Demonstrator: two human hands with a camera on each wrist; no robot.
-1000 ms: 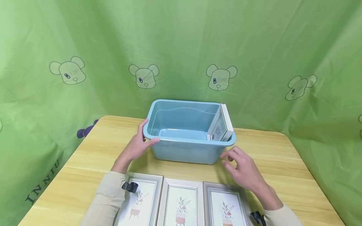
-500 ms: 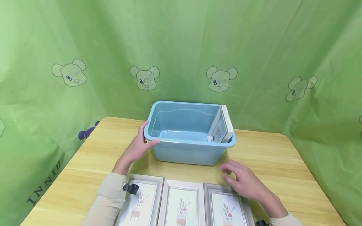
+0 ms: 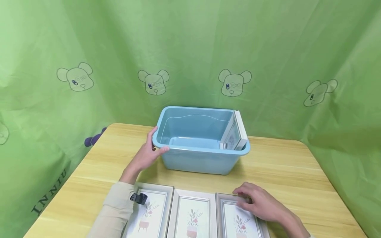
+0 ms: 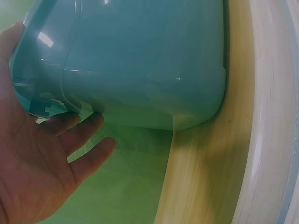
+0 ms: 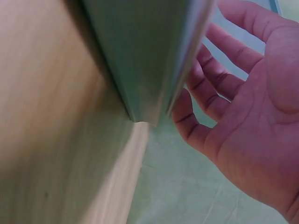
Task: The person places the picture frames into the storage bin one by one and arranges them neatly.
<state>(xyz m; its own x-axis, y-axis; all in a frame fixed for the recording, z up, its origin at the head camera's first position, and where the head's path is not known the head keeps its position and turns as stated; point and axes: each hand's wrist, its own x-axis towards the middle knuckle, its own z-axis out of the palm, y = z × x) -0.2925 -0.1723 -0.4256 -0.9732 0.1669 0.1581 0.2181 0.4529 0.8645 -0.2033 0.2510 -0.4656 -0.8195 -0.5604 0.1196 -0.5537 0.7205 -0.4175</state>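
Note:
A blue plastic storage bin (image 3: 196, 162) stands at the middle of the table. My left hand (image 3: 146, 155) holds its left end, thumb over the front rim and a finger at the side rim; the other fingers spread below in the left wrist view. One picture frame (image 3: 233, 135) leans inside against the bin's right end. Three more picture frames lie face up in a row nearer me: left (image 3: 154, 211), middle (image 3: 192, 215) and right (image 3: 235, 219). My right hand (image 3: 263, 203) is over the right frame's far right corner, fingers loosely bent beside its edge (image 5: 140, 60); contact is unclear.
The wooden table (image 3: 285, 168) ends at a green curtain (image 3: 190, 49) printed with bear heads, which hangs behind and along both sides. A black wrist strap (image 3: 139, 198) sits on my left sleeve.
My right hand has come down from beside the bin's front right corner to the right picture frame. The left hand keeps its hold on the bin, and the frames have not moved.

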